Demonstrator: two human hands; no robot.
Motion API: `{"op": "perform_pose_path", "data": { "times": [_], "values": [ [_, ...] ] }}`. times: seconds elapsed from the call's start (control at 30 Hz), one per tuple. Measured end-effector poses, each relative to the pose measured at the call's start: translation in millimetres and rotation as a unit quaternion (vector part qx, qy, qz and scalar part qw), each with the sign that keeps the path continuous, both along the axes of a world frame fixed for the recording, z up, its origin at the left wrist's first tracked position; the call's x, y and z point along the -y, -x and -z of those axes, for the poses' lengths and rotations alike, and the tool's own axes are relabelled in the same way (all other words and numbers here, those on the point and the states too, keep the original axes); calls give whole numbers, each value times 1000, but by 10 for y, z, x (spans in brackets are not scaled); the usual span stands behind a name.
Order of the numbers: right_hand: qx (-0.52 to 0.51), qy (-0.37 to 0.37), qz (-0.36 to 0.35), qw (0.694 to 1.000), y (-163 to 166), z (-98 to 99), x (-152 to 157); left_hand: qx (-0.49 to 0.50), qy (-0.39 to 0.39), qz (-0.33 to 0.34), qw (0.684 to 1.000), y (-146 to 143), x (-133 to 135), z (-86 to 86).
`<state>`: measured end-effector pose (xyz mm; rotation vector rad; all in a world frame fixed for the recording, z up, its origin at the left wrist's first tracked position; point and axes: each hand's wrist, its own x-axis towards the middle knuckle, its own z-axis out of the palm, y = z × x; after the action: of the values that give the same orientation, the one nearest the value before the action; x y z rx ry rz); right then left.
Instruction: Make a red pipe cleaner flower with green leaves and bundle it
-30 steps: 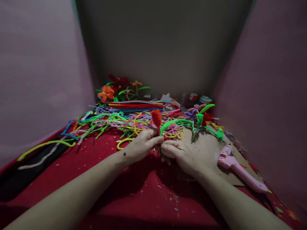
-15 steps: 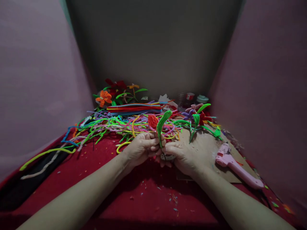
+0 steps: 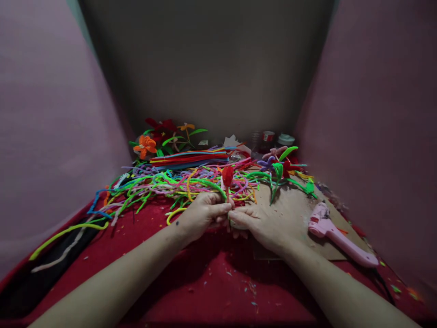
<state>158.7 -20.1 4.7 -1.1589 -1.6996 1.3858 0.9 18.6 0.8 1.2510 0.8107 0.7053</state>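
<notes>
On my feed, left hand pinched the stem under the red flower, upright between both hands. Right hand curled alongside; half hidden, couldn't tell its grip. I judged a slack pinch could let the stem spin, tilting the flower.

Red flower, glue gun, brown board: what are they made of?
Red flower: probably pipe cleaner; soft, fuzzy-looking, fine detail unclear. Glue gun: likely hard plastic; smooth pink moulded body. Brown board: looks like cardboard; matte, flat, thin sheet.
</notes>
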Motion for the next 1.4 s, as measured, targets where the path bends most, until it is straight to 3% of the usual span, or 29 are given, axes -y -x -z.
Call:
{"op": "perform_pose_path", "data": {
  "times": [0.1, 0.27, 0.4, 0.5, 0.7, 0.87, 0.93, 0.97, 1.03, 1.1, 1.17, 1.3, 1.4],
  "values": [
    [38, 7, -34, 999, -60, -30, -17, 20, 46, 66, 997, 39, -64, -30],
    [42, 17, -36, 998, -169, 26, -28, 77, 100, 103, 987, 7, -209, 15],
    [106, -59, 24, 992, -203, 89, 30, 84, 129, 117, 981, -47, -306, 89],
    [113, -36, 71, 990, -176, 117, 60, 66, 134, 123, 981, -106, -339, 145],
    [-62, 66, 123, 988, -157, 234, -4, -27, 63, 119, 991, -200, -387, 169],
    [-143, 91, 121, 978, -190, 291, -38, -147, -15, 60, 987, 125, -270, -134],
    [-149, 93, 124, 977, -193, 282, -39, -250, -91, 80, 961, 359, -165, -239],
    [-147, 96, 124, 977, -194, 276, -40, -317, -148, 81, 933, 478, -109, -259],
    [-146, 102, 122, 976, -195, 267, -43, -448, -292, 66, 843, 690, -6, -222],
    [-152, 106, 116, 976, -197, 267, -47, -547, -378, 82, 743, 835, 70, -108],
    [-163, 103, 107, 975, -198, 273, -52, -585, -421, 87, 688, 899, 110, 24],
    [-179, 95, 99, 974, -193, 292, -58, -596, -468, 75, 649, 884, 100, 162],
    [-185, 96, 95, 973, -186, 299, -59, -590, -450, 81, 666, 895, 84, 139]
  ]
}}
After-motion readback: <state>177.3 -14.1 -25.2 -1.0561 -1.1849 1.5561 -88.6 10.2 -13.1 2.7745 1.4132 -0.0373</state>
